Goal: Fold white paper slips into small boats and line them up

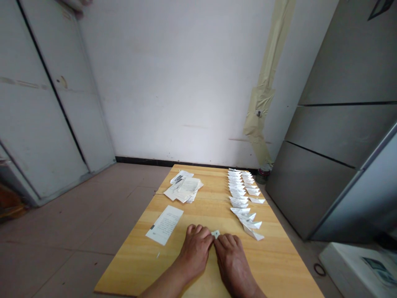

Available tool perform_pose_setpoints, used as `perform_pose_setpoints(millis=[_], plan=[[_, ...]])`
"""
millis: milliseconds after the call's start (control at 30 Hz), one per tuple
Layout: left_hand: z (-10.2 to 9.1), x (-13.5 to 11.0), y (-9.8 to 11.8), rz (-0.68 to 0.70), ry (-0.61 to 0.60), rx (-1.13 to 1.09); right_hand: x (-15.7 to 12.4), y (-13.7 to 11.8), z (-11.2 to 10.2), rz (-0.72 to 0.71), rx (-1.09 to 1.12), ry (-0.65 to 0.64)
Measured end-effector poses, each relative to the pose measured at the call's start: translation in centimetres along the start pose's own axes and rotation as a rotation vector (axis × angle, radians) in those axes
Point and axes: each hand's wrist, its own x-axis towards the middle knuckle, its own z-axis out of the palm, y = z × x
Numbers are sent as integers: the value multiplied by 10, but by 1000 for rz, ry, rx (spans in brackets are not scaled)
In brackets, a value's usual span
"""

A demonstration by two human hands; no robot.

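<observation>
My left hand [196, 248] and my right hand [231, 258] meet near the front middle of the wooden table [204, 211]. Between their closed fingers is a small folded piece of paper [216, 234]; only its top shows, and the rest is hidden by the hands. Left of my left hand lies a flat printed sheet of paper [165, 224]. Beyond it is a loose pile of paper sheets [185, 188]. To the right, folded paper boats [237, 188] stand in two rows, the nearest ones [252, 229] lying beyond my right hand.
A tiny paper scrap [158, 255] lies by the left edge. Past the table are a white wall [180, 82], a grey fridge-like cabinet [341, 132] on the right, and a white box [356, 265] on the floor. White cupboard doors [40, 103] stand at left.
</observation>
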Motion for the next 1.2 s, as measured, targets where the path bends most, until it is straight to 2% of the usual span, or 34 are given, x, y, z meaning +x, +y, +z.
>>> perform_pose_setpoints(millis=[300,533,1000,1200], plan=[[-1,1,-1,15,-7,10,4,-8,-4,51,-57,-31],[-2,-2,2,23,54,36,1,-8,-3,72,-65,-36],[7,-4,0,39,101,26,-8,-7,-4,126,5,-48],[5,-4,2,30,96,35,-9,-9,-6,133,-60,-46]])
